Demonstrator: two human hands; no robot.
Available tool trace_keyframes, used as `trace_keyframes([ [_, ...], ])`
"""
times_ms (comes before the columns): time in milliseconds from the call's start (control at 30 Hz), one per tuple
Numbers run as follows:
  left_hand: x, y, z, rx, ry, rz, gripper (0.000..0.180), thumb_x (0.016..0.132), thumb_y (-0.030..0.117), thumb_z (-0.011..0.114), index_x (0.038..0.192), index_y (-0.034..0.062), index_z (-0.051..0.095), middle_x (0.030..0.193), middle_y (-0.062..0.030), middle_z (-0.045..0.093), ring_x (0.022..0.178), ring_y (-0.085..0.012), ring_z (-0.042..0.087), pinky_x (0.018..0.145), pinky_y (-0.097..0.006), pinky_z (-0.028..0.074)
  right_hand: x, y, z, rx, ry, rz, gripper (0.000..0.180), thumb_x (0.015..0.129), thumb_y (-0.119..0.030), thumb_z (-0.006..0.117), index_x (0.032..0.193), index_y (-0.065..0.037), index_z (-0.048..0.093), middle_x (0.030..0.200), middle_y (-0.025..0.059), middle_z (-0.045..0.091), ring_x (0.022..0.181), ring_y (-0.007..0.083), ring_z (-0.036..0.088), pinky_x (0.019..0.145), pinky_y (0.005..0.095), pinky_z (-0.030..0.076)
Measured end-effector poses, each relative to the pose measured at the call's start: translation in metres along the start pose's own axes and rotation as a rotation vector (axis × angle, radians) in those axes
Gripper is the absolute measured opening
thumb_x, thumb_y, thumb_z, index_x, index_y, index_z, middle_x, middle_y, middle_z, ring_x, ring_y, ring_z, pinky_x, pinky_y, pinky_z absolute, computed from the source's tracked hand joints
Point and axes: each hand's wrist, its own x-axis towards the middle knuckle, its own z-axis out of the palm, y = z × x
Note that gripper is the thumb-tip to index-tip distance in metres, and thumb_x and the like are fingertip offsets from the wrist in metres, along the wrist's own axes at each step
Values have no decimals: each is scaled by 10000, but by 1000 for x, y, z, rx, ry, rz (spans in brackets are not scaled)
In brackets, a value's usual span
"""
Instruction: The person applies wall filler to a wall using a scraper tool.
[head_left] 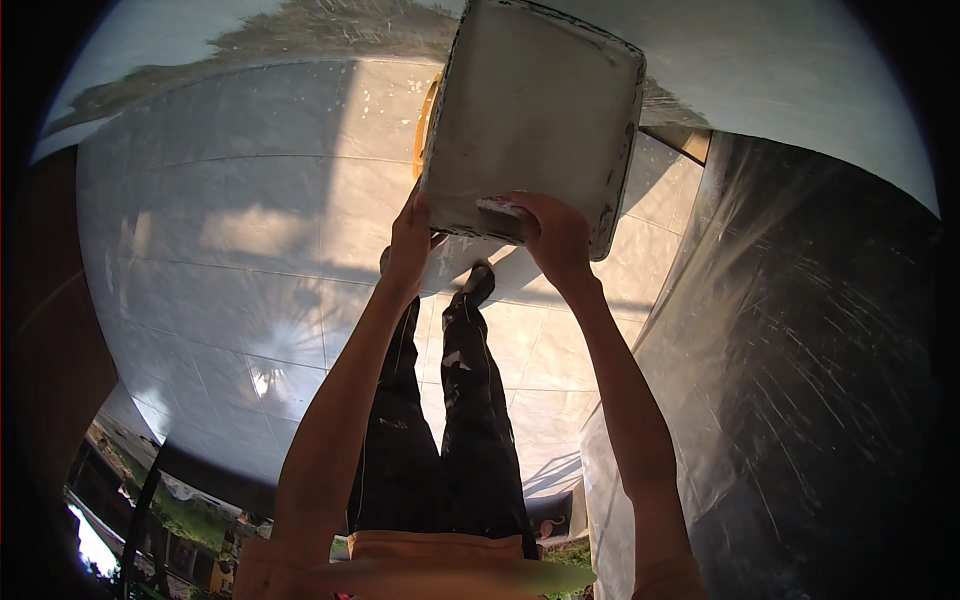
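A square, pale grey tray-like thing with a dark, chipped rim is held out in front of me, up against the far wall. My left hand is closed on its near left corner. At its near edge, my right hand is closed, with the fingers bent over a dark, white-smeared piece. I cannot make out whether that piece is a separate tool or part of the tray. Behind the tray's left edge, part of a yellow-orange rounded thing shows; the rest of it is hidden.
Pale floor tiles lie below, with patches of sunlight and shadow. The far wall carries rough grey-brown smears. A dark, scratched surface rises on the right. My feet stand on the tiles below the tray.
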Motion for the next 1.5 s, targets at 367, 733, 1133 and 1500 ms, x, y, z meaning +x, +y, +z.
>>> trace_keyframes([
  [367,-5,5,5,-37,13,1,530,1027,446,390,1457,136,373,1252,-57,564,1079,-140,583,943,-327,489,-7,3,3,-12,-35,-23,213,812,-37,676,1015,-94,712,928,121,713,805,293,692,715,349,546],
  [733,-2,1,3,-54,3,14,540,1022,457,395,1455,135,371,1272,-51,556,1124,-140,568,966,-327,481,-5,-3,-8,-30,-70,-17,232,811,-43,684,1036,-96,708,940,130,711,809,303,692,723,351,545],
  [1133,-3,2,4,-9,-3,-38,586,1005,507,404,1473,159,345,1355,-57,507,1207,-177,524,994,-368,436,37,-1,-46,127,-308,71,299,826,-38,681,1122,-83,661,918,122,706,814,197,685,763,296,518],
  [1500,-37,33,8,72,178,-85,564,1022,473,335,1499,173,322,1505,-41,374,1380,-216,324,1049,-473,342,-20,-47,-65,1020,-67,774,316,906,-109,649,1199,-20,571,964,69,676,792,131,650,744,308,561],
])
